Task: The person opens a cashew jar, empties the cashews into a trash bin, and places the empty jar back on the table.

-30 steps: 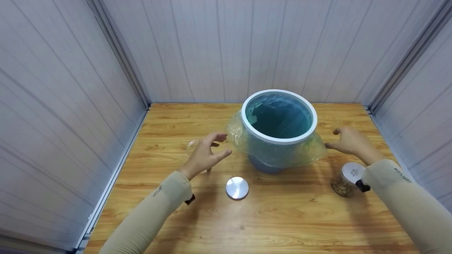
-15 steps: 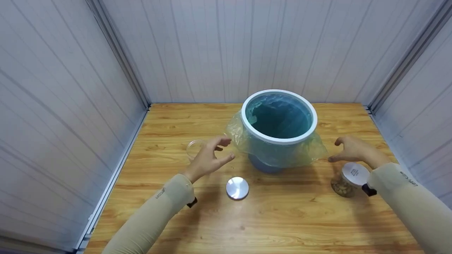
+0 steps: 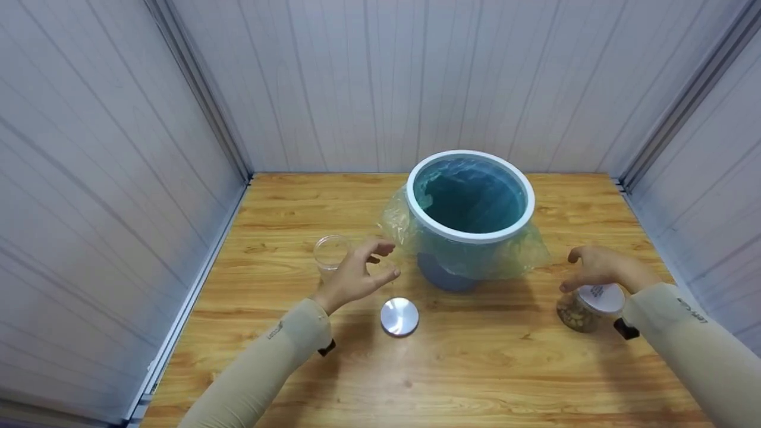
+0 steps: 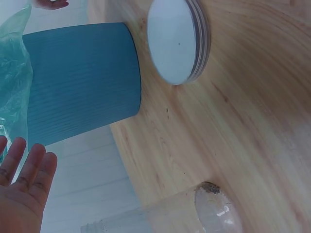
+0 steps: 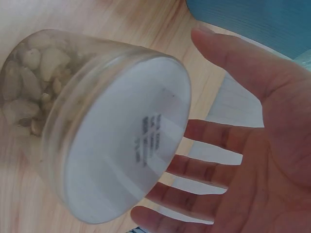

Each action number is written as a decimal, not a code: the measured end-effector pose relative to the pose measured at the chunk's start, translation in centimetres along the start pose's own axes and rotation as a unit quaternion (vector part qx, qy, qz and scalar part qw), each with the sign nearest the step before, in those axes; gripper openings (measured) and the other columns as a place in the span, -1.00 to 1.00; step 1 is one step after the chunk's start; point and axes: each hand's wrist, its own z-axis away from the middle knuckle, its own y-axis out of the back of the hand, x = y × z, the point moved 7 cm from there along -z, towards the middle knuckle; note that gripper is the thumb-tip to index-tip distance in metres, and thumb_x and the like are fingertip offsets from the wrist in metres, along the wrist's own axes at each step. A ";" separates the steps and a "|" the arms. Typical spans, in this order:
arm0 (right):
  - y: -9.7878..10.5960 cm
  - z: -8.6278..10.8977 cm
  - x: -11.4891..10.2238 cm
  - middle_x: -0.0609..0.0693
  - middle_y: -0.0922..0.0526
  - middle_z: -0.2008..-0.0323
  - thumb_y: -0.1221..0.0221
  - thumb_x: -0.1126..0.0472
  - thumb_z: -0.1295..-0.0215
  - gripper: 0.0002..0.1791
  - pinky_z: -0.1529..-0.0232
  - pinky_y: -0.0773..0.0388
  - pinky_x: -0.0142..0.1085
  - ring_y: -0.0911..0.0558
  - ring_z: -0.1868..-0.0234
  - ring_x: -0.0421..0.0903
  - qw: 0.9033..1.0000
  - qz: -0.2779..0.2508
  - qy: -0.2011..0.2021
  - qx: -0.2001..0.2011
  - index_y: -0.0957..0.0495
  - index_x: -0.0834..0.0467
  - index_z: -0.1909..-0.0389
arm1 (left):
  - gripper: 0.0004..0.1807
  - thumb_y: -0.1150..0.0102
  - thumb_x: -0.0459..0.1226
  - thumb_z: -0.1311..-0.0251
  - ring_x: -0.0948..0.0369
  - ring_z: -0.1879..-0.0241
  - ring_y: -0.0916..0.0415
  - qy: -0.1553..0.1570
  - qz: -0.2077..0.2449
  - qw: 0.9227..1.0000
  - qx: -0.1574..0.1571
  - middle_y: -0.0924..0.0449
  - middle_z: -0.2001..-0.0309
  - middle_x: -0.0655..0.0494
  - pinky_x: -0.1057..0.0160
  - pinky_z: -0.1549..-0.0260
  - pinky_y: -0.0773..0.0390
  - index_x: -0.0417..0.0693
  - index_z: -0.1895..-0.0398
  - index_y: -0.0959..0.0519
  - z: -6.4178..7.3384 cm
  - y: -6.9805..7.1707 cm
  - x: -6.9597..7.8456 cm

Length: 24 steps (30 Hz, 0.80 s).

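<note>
My right hand point(image 3: 600, 266) hovers with fingers spread around the far side of a clear jar point(image 5: 34, 73) holding pale tan, nut-like pieces. The jar's white lid point(image 5: 126, 141) carries small dark print and faces the palm in the right wrist view. My left hand point(image 3: 357, 273) holds nothing, its thumb apart from loosely bent fingers. Partly behind it stands an open, clear plastic jar point(image 3: 331, 251). A round, shiny lid point(image 3: 399, 317) lies on the table below the left hand, its ridged side showing in the left wrist view.
A blue bin point(image 3: 446, 276) with a white rim ring point(image 3: 469, 238) stands at the back centre. Its thin green bag point(image 3: 493, 261) hangs over the outside. Pale panel walls point(image 3: 380, 83) enclose the wooden table point(image 3: 464, 380) on the back and both sides.
My right hand has come down from beside the bin bag toward the lidded jar. My left hand has shifted slightly right and nearer, uncovering more of the open jar.
</note>
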 end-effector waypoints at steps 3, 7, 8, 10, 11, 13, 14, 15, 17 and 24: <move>-0.4 0.2 0.2 0.66 -0.50 -0.28 -0.48 -0.21 -0.26 0.09 -0.10 -0.67 0.25 -0.66 -0.14 0.47 1.000 -0.002 -0.006 -0.017 -0.33 0.62 -0.39 | -0.44 -0.45 -0.15 -0.40 -0.02 -0.31 -0.60 0.000 0.006 1.000 -0.002 -0.66 -0.30 -0.05 -0.07 -0.31 -0.64 -0.13 -0.38 -0.56 0.0 -0.4 -0.2; -1.0 0.3 0.6 0.63 -0.51 -0.27 -0.45 -0.24 -0.29 0.10 0.05 -0.71 0.09 -0.70 -0.04 0.32 0.999 -0.003 -0.020 -0.040 -0.30 0.60 -0.43 | -0.45 -0.46 -0.18 -0.38 -0.06 -0.31 -0.60 -0.003 0.014 1.000 -0.005 -0.66 -0.29 -0.10 -0.11 -0.31 -0.63 -0.14 -0.37 -0.56 0.0 -0.8 -0.2; -1.2 0.3 0.6 0.63 -0.51 -0.26 -0.45 -0.24 -0.29 0.11 0.08 -0.71 0.05 -0.70 -0.01 0.27 0.999 -0.007 -0.025 -0.045 -0.29 0.60 -0.43 | -0.46 -0.45 -0.18 -0.39 -0.07 -0.30 -0.60 -0.004 0.014 1.000 -0.005 -0.67 -0.29 -0.11 -0.11 -0.30 -0.64 -0.12 -0.36 -0.57 0.0 -0.9 -0.2; -1.5 0.4 0.7 0.62 -0.51 -0.25 -0.45 -0.23 -0.31 0.11 0.13 -0.69 -0.02 -0.69 0.04 0.20 0.998 -0.013 -0.032 -0.054 -0.28 0.60 -0.44 | -0.45 -0.45 -0.16 -0.38 -0.10 -0.30 -0.60 -0.004 0.011 1.000 -0.007 -0.67 -0.29 -0.12 -0.11 -0.30 -0.64 -0.12 -0.36 -0.57 0.1 -1.1 -0.2; -1.6 0.5 0.7 0.62 -0.51 -0.25 -0.45 -0.21 -0.31 0.10 0.15 -0.68 -0.04 -0.68 0.05 0.19 0.998 -0.017 -0.035 -0.057 -0.27 0.61 -0.44 | -0.45 -0.45 -0.14 -0.39 -0.10 -0.30 -0.61 -0.005 0.009 1.000 -0.008 -0.67 -0.29 -0.11 -0.10 -0.30 -0.65 -0.11 -0.36 -0.57 0.1 -1.2 -0.2; -1.8 0.6 0.7 0.64 -0.48 -0.27 -0.46 -0.14 -0.30 0.06 0.16 -0.67 -0.07 -0.66 0.06 0.18 0.997 -0.023 -0.037 -0.062 -0.27 0.62 -0.44 | -0.46 -0.45 -0.13 -0.39 -0.11 -0.29 -0.61 -0.007 0.008 1.000 -0.009 -0.68 -0.28 -0.11 -0.10 -0.29 -0.65 -0.10 -0.35 -0.57 0.1 -1.4 -0.2; -1.9 0.6 0.7 0.65 -0.46 -0.29 -0.45 -0.09 -0.31 0.04 0.17 -0.66 -0.08 -0.65 0.06 0.18 0.997 -0.026 -0.038 -0.064 -0.27 0.62 -0.44 | -0.46 -0.45 -0.12 -0.39 -0.10 -0.29 -0.62 -0.008 0.006 1.000 -0.010 -0.68 -0.28 -0.11 -0.09 -0.29 -0.66 -0.10 -0.35 -0.58 0.2 -1.5 -0.2; -2.0 0.7 0.7 0.65 -0.46 -0.28 -0.45 -0.06 -0.30 0.01 0.18 -0.66 -0.09 -0.65 0.07 0.18 0.997 -0.024 -0.039 -0.064 -0.27 0.62 -0.43 | -0.46 -0.45 -0.12 -0.39 -0.11 -0.30 -0.62 -0.009 0.007 1.000 -0.011 -0.68 -0.28 -0.11 -0.09 -0.29 -0.66 -0.10 -0.34 -0.57 0.2 -1.6 -0.3; -2.1 0.8 0.7 0.65 -0.46 -0.28 -0.46 -0.04 -0.27 0.01 0.20 -0.66 -0.10 -0.65 0.07 0.19 0.997 -0.021 -0.043 -0.067 -0.28 0.61 -0.44 | -0.47 -0.44 -0.12 -0.40 -0.12 -0.30 -0.61 -0.010 0.010 1.000 -0.014 -0.68 -0.28 -0.10 -0.10 -0.29 -0.65 -0.10 -0.34 -0.57 0.2 -1.8 -0.4; -2.5 1.1 1.0 0.58 -0.50 -0.16 -0.55 -0.05 -0.17 0.13 0.17 -0.73 -0.01 -0.67 0.03 0.27 0.994 -0.019 -0.068 -0.087 -0.20 0.58 -0.48 | -0.44 -0.42 -0.08 -0.41 -0.11 -0.34 -0.59 0.011 0.016 0.999 -0.032 -0.66 -0.32 -0.09 -0.06 -0.34 -0.62 -0.10 -0.37 -0.56 0.3 -2.5 -0.9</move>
